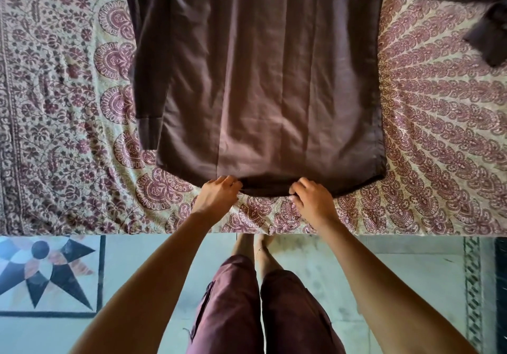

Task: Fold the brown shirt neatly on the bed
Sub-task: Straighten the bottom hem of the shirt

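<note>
The brown shirt [263, 79] lies flat on the bed [68, 123], hem toward me. One long sleeve runs straight down its left side, and the other sleeve [485, 41] stretches out to the upper right. My left hand [216, 194] pinches the near hem left of centre. My right hand [312, 200] grips the same hem a little to the right, fingers curled over the edge. The collar end is cut off by the top of the view.
A patterned maroon-and-cream bedspread [428, 123] covers the bed, whose near edge [137, 234] runs across the view. Below are pale floor tiles [397, 260] with a star inlay [46, 266] at left. My legs and bare feet [255, 246] stand against the bed.
</note>
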`<state>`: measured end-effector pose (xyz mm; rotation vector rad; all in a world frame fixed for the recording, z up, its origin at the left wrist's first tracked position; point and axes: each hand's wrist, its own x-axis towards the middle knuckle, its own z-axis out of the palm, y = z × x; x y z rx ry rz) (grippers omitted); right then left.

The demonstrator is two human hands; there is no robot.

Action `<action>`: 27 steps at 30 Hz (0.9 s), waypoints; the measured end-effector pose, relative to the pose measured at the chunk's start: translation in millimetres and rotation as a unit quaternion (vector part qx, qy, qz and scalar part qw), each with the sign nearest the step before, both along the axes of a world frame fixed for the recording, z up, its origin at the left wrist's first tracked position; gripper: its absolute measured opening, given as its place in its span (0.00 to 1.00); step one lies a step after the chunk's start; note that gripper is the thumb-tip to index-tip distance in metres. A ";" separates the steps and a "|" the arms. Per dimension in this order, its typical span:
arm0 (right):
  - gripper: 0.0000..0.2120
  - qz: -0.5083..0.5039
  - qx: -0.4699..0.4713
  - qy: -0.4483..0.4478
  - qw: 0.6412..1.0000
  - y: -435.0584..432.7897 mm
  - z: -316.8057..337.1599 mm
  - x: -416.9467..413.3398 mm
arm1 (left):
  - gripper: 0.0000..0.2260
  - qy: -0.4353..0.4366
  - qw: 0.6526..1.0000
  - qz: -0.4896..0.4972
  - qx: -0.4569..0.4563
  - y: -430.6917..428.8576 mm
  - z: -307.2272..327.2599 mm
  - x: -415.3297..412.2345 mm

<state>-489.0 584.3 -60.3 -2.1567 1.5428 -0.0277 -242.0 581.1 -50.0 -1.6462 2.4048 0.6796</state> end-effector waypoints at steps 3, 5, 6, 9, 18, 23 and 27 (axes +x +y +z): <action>0.03 -0.122 0.095 -0.096 0.983 -10.0 12.1 -3.1 | 0.13 0.029 0.992 0.095 0.083 -20.3 12.2 2.7; 0.04 -0.173 0.065 -0.116 0.976 -26.5 25.0 -4.0 | 0.14 0.077 0.982 0.134 0.112 -38.6 22.9 10.4; 0.05 -0.177 0.019 -0.109 0.978 -36.4 31.7 -3.6 | 0.13 0.107 0.977 0.149 0.105 -48.8 29.6 13.9; 0.05 -0.189 -0.099 -0.103 0.971 -67.5 44.8 0.7 | 0.08 0.194 0.964 0.167 0.077 -78.4 42.5 19.7; 0.17 -0.099 -0.123 -0.051 0.986 -126.1 37.2 2.7 | 0.02 0.291 0.854 0.310 0.300 -130.1 37.2 19.3; 0.35 -0.052 -0.087 0.084 0.991 -104.8 25.8 12.5 | 0.06 0.167 0.936 0.310 -0.001 -132.7 28.1 6.1; 0.35 -0.008 -0.116 0.098 0.988 -71.9 16.6 14.5 | 0.07 0.137 0.949 0.262 -0.108 -128.8 18.3 -1.4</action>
